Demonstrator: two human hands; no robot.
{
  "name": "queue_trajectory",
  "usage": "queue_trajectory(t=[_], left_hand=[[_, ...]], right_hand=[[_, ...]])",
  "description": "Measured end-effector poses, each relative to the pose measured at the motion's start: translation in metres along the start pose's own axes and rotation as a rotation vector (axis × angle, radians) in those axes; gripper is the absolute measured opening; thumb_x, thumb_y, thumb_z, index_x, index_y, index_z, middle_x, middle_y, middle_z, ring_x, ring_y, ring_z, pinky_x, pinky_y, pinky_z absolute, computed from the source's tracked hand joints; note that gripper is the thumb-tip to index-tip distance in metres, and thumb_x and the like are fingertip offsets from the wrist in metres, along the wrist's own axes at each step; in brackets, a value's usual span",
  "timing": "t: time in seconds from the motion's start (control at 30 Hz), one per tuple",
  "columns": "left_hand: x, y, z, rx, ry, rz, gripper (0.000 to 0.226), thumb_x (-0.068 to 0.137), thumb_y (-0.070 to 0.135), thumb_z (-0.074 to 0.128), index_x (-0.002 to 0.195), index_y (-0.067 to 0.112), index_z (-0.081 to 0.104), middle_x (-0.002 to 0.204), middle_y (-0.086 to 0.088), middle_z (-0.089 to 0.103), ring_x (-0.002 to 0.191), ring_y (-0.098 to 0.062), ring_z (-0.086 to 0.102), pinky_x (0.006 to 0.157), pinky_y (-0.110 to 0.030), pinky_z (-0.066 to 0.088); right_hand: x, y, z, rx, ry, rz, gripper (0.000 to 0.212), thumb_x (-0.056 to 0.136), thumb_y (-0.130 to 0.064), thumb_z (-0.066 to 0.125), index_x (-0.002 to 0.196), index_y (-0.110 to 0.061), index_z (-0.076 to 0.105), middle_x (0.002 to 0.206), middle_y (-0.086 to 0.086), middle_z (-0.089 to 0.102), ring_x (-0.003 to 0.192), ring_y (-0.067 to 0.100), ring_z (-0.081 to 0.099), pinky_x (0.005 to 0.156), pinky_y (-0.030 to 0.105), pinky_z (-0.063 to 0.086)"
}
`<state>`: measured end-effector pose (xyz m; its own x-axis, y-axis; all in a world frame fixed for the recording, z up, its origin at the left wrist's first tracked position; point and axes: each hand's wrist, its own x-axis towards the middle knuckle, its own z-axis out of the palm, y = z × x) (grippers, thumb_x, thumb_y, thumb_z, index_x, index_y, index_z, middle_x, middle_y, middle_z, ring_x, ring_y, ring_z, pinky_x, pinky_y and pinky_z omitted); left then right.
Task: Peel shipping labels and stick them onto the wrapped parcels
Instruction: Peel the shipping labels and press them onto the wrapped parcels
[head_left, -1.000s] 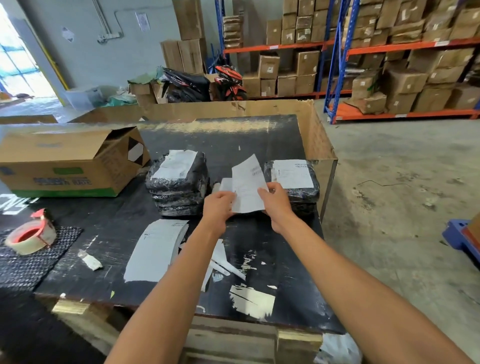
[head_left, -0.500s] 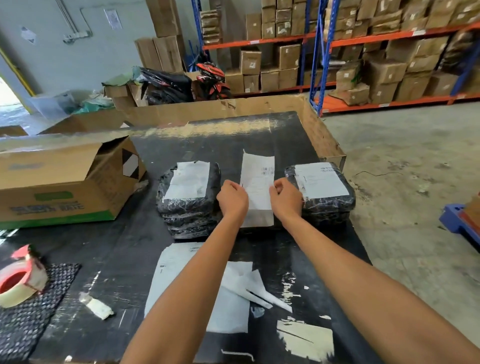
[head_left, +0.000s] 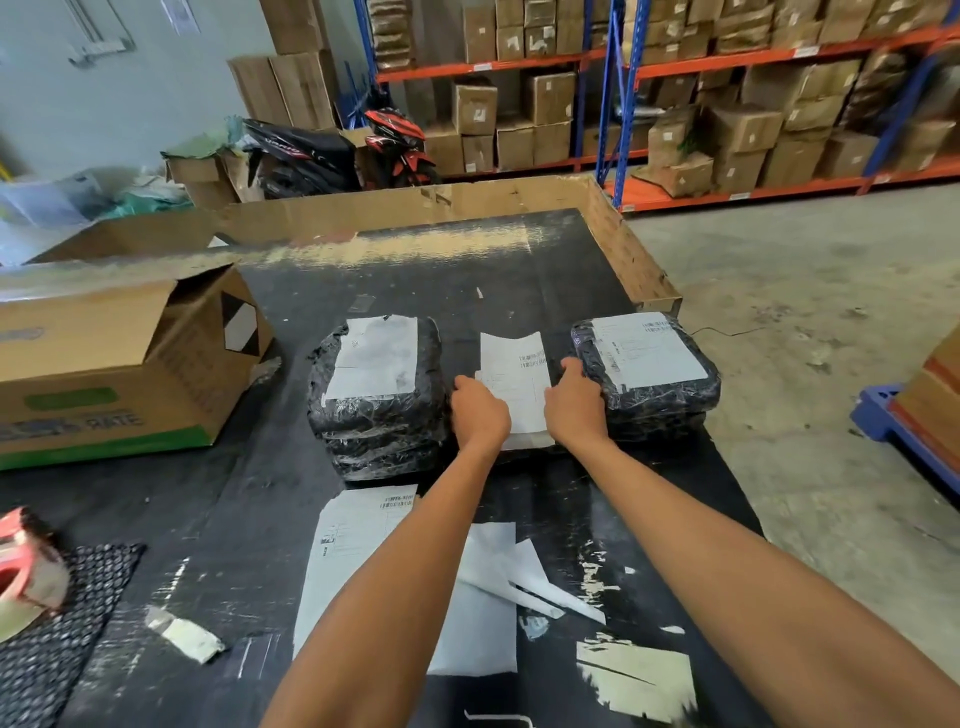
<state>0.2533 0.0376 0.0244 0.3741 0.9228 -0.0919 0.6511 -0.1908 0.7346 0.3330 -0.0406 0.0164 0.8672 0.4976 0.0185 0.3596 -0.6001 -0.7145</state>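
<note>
Room: warehouse with orange-and-blue shelving (head_left: 727, 57) full of cartons at 12 to 2 o'clock, a motorbike (head_left: 400, 148) at 12 o'clock, bare concrete floor at 3 o'clock.
Surface: black table (head_left: 519, 270) with a cardboard rim along its far and right edges.
Carton: open cardboard box (head_left: 119, 374) lying at 9 o'clock on the table.
Left parcel: black-wrapped stack (head_left: 379, 426) at 11 o'clock of the hands, a white label already on top.
Right parcel: black-wrapped bundle (head_left: 649, 400) at 2 o'clock, also labelled on top.
Loose sheets: printed label sheets and backing paper (head_left: 353, 551) at 6 o'clock, between the forearms and to their left.
Label in hand: white shipping label (head_left: 517, 384) lying between the two parcels, barcode toward the far end.
Tape roll: red-cored roll (head_left: 26, 577) at 8 o'clock on a dark mesh mat.
Left hand: left hand (head_left: 480, 413) curled, fingers pinching the label's left edge.
Right hand: right hand (head_left: 574, 405) curled, pinching the label's right edge, touching the right parcel's side.
</note>
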Motion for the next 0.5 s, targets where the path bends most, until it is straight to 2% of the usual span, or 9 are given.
queue_trajectory(t=[0.23, 0.5], left_hand=[[0.0, -0.003, 0.007, 0.08, 0.028, 0.019, 0.042, 0.096, -0.004, 0.049, 0.137, -0.006, 0.037, 0.139, -0.024, 0.05, 0.123, -0.038, 0.055, 0.095, -0.042, 0.051], [0.006, -0.007, 0.012, 0.15, 0.009, 0.029, 0.048, 0.094, -0.005, 0.053, 0.138, -0.007, 0.037, 0.139, -0.026, 0.05, 0.125, -0.039, 0.054, 0.099, -0.043, 0.051]], right_hand=[[-0.005, 0.001, 0.0, -0.088, 0.009, -0.06, 0.032, 0.103, -0.006, 0.043, 0.134, -0.008, 0.042, 0.123, 0.022, 0.06, 0.106, 0.038, 0.059, 0.08, 0.043, 0.051], [-0.005, 0.003, 0.005, -0.179, 0.007, -0.093, 0.033, 0.1, -0.005, 0.051, 0.131, -0.006, 0.042, 0.123, 0.02, 0.06, 0.107, 0.036, 0.06, 0.072, 0.037, 0.041]])
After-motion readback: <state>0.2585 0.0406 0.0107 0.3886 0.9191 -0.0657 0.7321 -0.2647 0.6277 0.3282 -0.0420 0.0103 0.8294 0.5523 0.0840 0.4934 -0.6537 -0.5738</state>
